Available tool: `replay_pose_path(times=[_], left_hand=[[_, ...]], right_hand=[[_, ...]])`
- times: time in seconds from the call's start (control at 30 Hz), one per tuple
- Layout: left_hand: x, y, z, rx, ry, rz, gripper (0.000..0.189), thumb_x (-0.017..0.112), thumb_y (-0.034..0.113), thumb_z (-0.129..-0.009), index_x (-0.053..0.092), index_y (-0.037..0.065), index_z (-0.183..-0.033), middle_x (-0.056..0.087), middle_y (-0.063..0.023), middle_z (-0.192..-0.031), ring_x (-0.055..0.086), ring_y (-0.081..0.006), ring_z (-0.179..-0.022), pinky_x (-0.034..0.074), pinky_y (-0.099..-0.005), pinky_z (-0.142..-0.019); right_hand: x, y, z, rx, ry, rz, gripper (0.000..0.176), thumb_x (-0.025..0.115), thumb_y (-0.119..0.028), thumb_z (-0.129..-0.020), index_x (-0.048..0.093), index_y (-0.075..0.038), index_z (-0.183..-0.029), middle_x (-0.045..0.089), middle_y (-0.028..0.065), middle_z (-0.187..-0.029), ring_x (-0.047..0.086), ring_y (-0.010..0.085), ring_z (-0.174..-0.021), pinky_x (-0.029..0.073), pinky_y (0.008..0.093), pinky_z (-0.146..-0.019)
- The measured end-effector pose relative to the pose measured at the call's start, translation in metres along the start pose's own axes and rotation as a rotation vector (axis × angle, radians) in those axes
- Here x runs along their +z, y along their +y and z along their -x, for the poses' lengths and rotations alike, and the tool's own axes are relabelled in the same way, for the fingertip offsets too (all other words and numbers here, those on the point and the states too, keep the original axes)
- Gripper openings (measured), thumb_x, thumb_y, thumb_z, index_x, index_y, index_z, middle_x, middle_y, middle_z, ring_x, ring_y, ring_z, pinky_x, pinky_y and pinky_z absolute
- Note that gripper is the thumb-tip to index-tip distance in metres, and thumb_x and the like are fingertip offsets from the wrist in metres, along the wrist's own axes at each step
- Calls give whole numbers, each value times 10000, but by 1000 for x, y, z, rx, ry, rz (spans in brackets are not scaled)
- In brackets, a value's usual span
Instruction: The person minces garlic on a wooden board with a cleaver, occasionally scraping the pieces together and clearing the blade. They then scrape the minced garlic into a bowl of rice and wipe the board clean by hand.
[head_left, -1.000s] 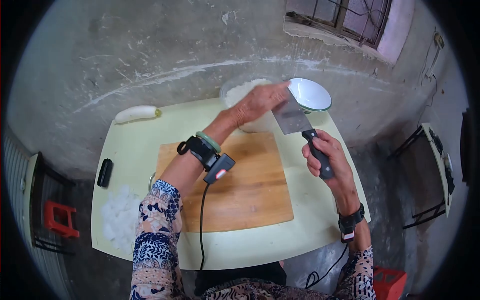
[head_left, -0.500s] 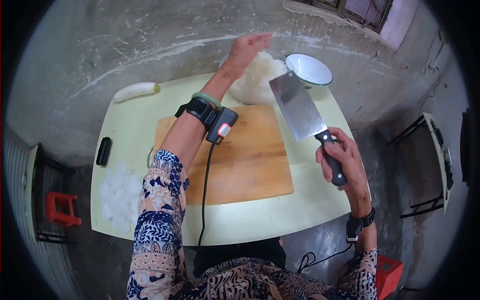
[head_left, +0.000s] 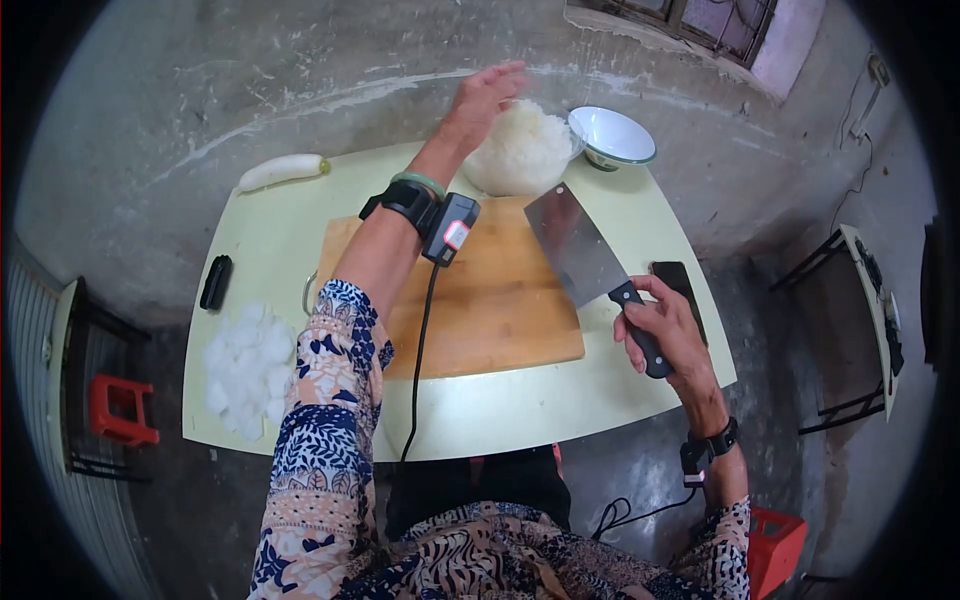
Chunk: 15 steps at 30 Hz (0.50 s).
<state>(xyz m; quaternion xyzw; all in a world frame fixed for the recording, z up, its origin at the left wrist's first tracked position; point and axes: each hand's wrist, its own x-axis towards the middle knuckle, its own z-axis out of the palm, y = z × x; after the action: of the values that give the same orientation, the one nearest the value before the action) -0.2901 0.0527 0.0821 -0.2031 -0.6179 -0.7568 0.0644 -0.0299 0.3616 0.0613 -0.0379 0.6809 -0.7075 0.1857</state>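
Observation:
My left hand (head_left: 484, 104) is over the left side of a heap of white shreds (head_left: 528, 150) in a clear bowl at the back of the table. Its fingers are stretched out with nothing held. My right hand (head_left: 662, 328) grips the black handle of a cleaver (head_left: 577, 243). The broad blade points up and left, over the right edge of the wooden cutting board (head_left: 500, 300), whose surface is bare. Whether my left fingers touch the shreds cannot be made out.
A white radish (head_left: 283, 173) lies back left, a black object (head_left: 216, 282) and white slices (head_left: 248, 368) at left. An enamel bowl (head_left: 613, 136) stands back right. A dark phone-like object (head_left: 680, 292) lies beside my right hand. Red stools (head_left: 123, 410) flank the pale table (head_left: 470, 420).
My left hand has moved slightly left and down beside the heap. The cleaver and my right hand have shifted down and left, and the dark object behind them now shows.

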Motion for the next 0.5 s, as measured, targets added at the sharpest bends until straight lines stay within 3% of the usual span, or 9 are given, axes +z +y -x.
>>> replay_pose_path(times=[0.13,0.23,0.33,0.5], left_hand=[[0,10,22,-7,28,118,426,581,123,-1013,540,8,-1421,653,-131,-1278,613,-175,-1129,476,-311,-1027],[1,42,77,-33,64,243,432,568,144,-1025,527,-17,-1425,656,-161,-1272,623,-189,-1130,478,-312,-1036],[-9,58,146,-86,65,49,425,548,174,-1042,531,-30,-1414,666,-161,-1267,637,-199,-1130,480,-318,-1041],[-39,66,255,-118,316,-406,378,517,216,-1065,610,-6,-1357,676,-131,-1257,632,-188,-1131,473,-311,-1034]], right_hand=[[-7,15,-2,-2,23,-8,364,568,-129,-996,476,51,-1299,666,147,-777,579,139,-492,462,284,-417],[-13,32,-9,-8,32,-44,355,558,-149,-1008,477,41,-1297,665,145,-791,583,135,-509,471,279,-423],[-13,40,-19,1,52,-34,348,545,-139,-1016,472,43,-1303,660,135,-788,577,132,-509,469,274,-427],[1,46,-26,-41,10,73,333,533,-135,-1027,473,44,-1301,642,104,-769,570,115,-512,465,262,-430]])
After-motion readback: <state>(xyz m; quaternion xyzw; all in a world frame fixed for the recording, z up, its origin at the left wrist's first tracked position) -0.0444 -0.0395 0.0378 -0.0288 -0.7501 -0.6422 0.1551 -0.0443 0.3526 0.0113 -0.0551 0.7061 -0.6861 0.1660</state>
